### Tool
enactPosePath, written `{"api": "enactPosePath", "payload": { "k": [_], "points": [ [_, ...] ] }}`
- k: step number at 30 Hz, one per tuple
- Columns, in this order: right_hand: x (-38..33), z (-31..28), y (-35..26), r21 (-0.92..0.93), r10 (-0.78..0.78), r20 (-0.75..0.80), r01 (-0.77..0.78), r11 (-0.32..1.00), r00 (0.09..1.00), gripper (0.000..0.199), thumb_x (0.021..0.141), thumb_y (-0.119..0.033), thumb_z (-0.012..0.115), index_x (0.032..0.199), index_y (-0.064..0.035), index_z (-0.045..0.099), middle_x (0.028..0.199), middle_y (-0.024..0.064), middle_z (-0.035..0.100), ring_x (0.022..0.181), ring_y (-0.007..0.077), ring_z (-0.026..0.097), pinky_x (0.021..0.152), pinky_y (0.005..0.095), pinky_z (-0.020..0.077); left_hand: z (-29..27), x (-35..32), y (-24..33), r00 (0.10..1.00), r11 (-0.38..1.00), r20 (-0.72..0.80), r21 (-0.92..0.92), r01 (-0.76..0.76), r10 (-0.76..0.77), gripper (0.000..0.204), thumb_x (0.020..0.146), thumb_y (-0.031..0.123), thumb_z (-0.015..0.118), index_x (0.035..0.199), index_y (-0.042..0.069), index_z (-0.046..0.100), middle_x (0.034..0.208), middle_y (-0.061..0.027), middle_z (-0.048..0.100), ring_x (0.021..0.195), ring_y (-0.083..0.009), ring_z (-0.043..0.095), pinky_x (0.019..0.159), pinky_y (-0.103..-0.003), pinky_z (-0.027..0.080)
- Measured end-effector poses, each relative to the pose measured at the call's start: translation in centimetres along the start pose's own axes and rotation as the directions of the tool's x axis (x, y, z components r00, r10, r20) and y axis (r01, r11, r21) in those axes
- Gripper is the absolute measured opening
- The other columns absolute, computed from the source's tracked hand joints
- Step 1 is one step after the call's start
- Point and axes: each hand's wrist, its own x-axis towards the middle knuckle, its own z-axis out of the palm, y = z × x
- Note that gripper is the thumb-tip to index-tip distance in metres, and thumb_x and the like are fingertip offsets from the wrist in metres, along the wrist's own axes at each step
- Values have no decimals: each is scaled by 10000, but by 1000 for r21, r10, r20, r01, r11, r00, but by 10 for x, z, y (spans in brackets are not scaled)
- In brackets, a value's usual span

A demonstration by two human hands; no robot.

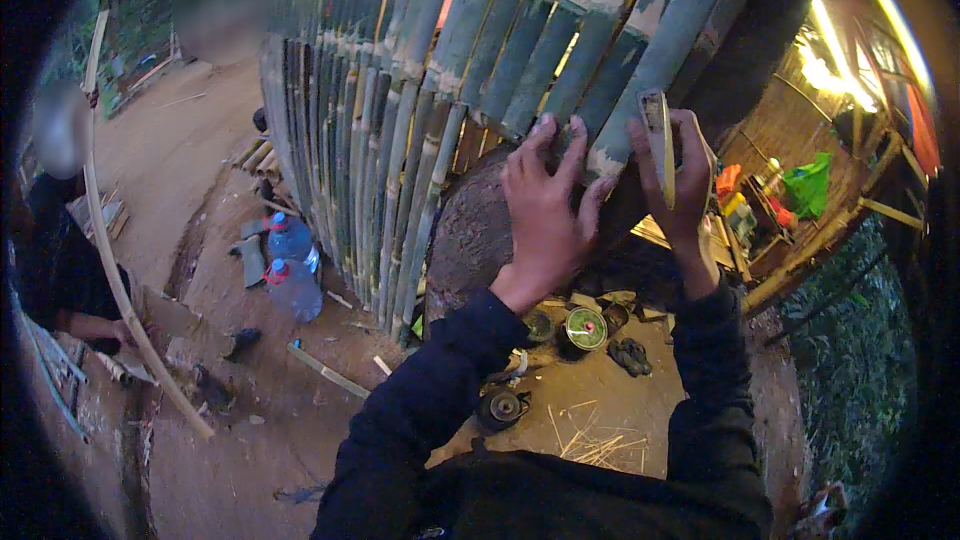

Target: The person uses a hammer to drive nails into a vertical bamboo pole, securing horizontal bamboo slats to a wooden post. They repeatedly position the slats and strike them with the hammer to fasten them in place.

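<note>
Black sleeves [410, 415]; right hand [692, 208] holds bamboo piece [656, 130]; bottle label [313, 260] unreadable.

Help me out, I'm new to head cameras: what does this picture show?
There's no machine here: one wide camera, worn on the head, looks down and bends straight edges near the rim. Both bare hands in the middle are the wearer's own. The left hand seems to touch a bamboo wall; the right hand holds a short piece of split bamboo. On the ground below are thin sticks and a dark kettle; further left, two plastic bottles.
</note>
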Motion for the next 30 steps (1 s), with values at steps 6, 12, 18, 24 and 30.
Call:
{"api": "enactPosePath", "payload": {
  "k": [6, 12, 18, 24, 30],
  "points": [
    [17, -20, -22, -217, -429, 161, 456, 863, 889, 371, 827, -123, 716, 1187, -73, 641, 1207, 127, 633, 724, 268, 677, 670, 354, 567, 2, -3, -7, 1000, 1000, 4, -15, 9, -9, 676, 835, 260, 742, 1453, 113, 510, 1457, -202, 435, 1282, -373, 432, 1055, -483, 315],
    [64, -30, -55, -395, -270, 658, 628, 670, 703, 572, 766, -62, 641, 1331, -137, 606, 1539, 28, 462, 737, 237, 708, 599, 365, 564, 3, 2, 0, 979, 983, 120, -62, 171, -163, 640, 805, 241, 749, 1368, 15, 546, 1436, -213, 449, 1259, -398, 444, 1022, -519, 332],
    [94, -20, -53, -509, -110, 766, 702, 498, 634, 671, 760, -61, 645, 1405, -219, 548, 1559, -48, 432, 760, 229, 718, 588, 384, 558, 10, -6, -6, 999, 996, -45, -91, -4, 0, 584, 816, 231, 750, 1295, -42, 560, 1453, -240, 429, 1280, -431, 434, 1045, -535, 330],
    [92, -17, -52, -503, -88, 757, 664, 553, 647, 657, 811, -52, 632, 1432, -229, 509, 1584, -46, 390, 834, 250, 721, 661, 420, 577, -32, -14, -19, 996, 917, 91, -397, 50, -15, 445, 848, 87, 717, 1272, 16, 603, 1461, -237, 459, 1333, -414, 457, 1105, -474, 387],
    [91, -13, -54, -527, -92, 720, 629, 571, 688, 670, 767, 15, 607, 1396, -208, 550, 1566, -47, 416, 839, 256, 718, 674, 409, 579, -145, -94, -76, 962, 962, -108, -137, 236, -251, 330, 877, 64, 675, 1201, 16, 630, 1225, -163, 580, 1137, -308, 566, 925, -389, 501]
  ]
}}
